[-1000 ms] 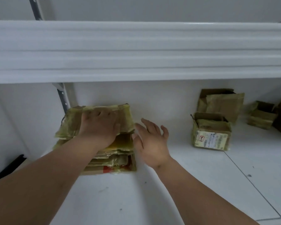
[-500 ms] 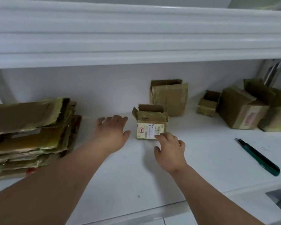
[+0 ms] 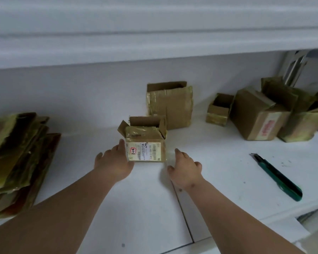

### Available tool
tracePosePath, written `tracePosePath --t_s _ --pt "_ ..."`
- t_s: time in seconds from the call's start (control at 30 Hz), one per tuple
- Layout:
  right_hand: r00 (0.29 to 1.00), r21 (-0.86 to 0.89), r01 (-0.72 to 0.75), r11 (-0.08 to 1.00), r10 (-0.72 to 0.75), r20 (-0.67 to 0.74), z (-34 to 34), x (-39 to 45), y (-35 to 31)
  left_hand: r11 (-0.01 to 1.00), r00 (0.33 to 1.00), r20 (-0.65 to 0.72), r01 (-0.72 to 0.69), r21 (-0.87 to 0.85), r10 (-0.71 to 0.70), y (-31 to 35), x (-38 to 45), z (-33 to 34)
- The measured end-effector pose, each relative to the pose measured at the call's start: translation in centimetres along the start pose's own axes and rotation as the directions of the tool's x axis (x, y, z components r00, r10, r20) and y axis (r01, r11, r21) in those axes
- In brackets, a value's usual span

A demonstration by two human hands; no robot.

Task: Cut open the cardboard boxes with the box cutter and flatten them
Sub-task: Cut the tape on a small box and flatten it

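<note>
A small cardboard box (image 3: pixel 145 142) with a white shipping label and raised top flaps stands mid-shelf. My left hand (image 3: pixel 113 162) lies open against the box's left lower corner, fingers straight. My right hand (image 3: pixel 185 167) hovers just right of the box with loosely spread fingers and holds nothing. A green box cutter (image 3: pixel 277 177) lies on the shelf to the right, away from both hands. A pile of flattened boxes (image 3: pixel 17 156) sits at the far left.
A taller taped box (image 3: pixel 170 105) stands behind the small one against the wall. A tiny open box (image 3: pixel 218 110) and several bigger boxes (image 3: pixel 259 116) crowd the back right. The white shelf (image 3: pixel 145 208) has a low upper shelf (image 3: pixel 154 33) overhead.
My view swung right from the flattened pile. Both hands left the pile and moved to the small labelled box, the left now touching its left side, the right beside it.
</note>
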State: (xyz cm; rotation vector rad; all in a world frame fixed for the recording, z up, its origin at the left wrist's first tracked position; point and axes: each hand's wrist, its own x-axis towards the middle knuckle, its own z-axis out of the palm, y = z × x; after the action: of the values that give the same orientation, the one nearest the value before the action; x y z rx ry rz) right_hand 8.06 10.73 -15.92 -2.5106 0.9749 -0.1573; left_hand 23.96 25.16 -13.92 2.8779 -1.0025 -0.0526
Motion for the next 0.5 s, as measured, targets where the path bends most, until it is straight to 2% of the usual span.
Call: tracePosePath --t_s 0.13,0.23,0.37,0.5 --pt "0.999 0.17 0.035 0.985 -0.038 0.016 0.1 2.1 -1.3 0.977 0.997 0.034 -0.054 -0.207 0.062 0.9 0.9 0.5" --pt "0.999 0.302 0.031 0.953 -0.016 -0.05 0.1 2.5 -1.5 0.935 0.993 -0.038 -0.12 -0.335 0.114 1.1 1.3 0.3" --pt "0.99 0.467 0.086 0.88 -0.023 -0.139 0.3 2.7 -0.4 0.939 0.988 -0.119 -0.133 -0.316 0.1 2.4 1.4 -0.7" --pt "0.98 0.513 0.145 0.846 -0.051 -0.193 -1.9 2.6 1.3 0.956 0.984 -0.124 -0.153 -0.251 0.125 5.1 0.7 -1.3"
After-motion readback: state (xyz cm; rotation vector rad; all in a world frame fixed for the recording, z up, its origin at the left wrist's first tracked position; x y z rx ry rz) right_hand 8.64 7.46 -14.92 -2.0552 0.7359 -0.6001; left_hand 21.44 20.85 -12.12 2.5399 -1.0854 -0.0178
